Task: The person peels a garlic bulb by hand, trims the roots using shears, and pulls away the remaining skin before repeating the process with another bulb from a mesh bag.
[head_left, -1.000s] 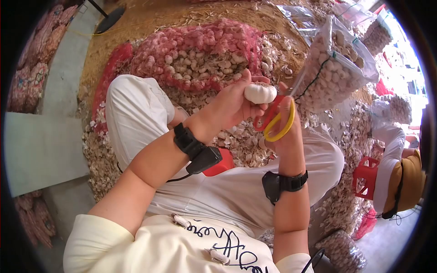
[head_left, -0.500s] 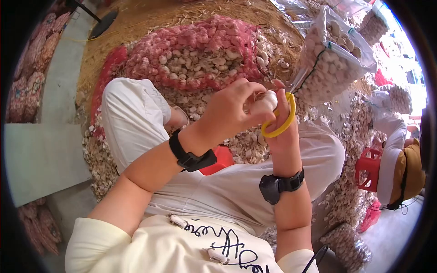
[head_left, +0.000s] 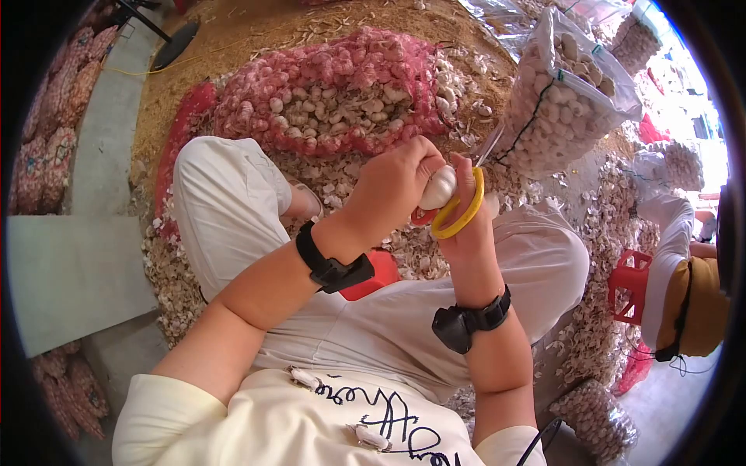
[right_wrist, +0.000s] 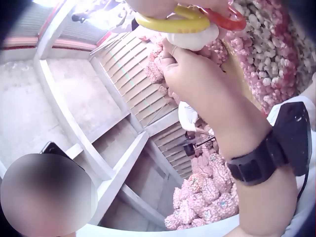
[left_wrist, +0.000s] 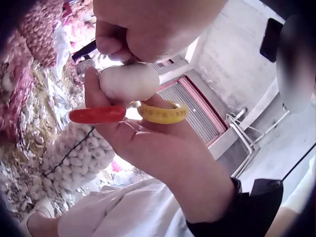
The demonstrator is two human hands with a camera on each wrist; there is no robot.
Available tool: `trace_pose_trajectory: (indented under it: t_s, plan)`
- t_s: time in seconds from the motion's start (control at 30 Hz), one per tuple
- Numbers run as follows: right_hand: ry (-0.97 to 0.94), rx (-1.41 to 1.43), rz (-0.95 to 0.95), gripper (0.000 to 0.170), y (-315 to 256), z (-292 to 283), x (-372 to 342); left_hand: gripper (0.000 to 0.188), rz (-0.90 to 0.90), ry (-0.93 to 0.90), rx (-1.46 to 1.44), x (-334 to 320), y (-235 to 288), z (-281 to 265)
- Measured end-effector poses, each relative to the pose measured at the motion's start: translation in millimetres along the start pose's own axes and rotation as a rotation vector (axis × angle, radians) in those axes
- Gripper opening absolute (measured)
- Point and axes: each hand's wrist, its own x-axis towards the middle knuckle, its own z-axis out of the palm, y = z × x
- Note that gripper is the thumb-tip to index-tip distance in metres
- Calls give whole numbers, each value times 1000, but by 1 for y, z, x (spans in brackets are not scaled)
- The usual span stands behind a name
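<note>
Beyond shirt lettering (head_left: 392,418), garlic (head_left: 440,189) in fingers (head_left: 425,153)

A garlic-processing workshop or warehouse: papery skins (head_left: 584,291) litter the floor (head_left: 691,404) around a pink mesh sack (head_left: 252,101) of bulbs; more sacks (right_wrist: 205,197) lie piled near concrete walls (right_wrist: 94,86).

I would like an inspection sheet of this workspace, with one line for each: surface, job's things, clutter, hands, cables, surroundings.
Surface: brown floor, dry-looking, much of it strewn with skins.
Job's things: one pale bulb; scissors with yellow and red handles.
Clutter: the skins around the person; a pink net with an opening that shows more bulbs.
Hands: left hand grips the bulb; right hand holds the scissors close beside it.
Cables: yellow cord on the floor; black cable by the right sleeve.
Surroundings: filled bag; another person near a red stool; sacks.
</note>
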Motion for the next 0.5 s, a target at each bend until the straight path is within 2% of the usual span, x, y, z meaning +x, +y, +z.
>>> trace_pose_trajectory:
  t_s: [0.07,0.1,0.13,0.17,0.23,0.3,0.43,0.5]
  plan:
    - [-39,93,36,33,1,-3,6,18,-284,-52,-465,3,-8,4]
    - [-78,187,71,32,0,-3,9,18,-279,-53,-466,4,-12,3]
    - [-169,166,110,29,-10,-3,8,19,-414,-96,-647,4,-16,0]
    - [-170,163,105,29,-9,-5,9,19,-548,-140,-828,4,-20,-1]
    - [29,205,-13,31,-3,-9,14,21,-478,-137,-826,3,-17,2]
    - [10,217,-31,32,-2,-14,16,20,-334,-86,-635,-1,-9,3]
    - [5,230,-46,32,-5,-18,15,21,-255,-53,-644,-1,-3,1]
    - [0,224,-52,31,-9,-13,12,23,-251,-75,-529,-2,-8,4]
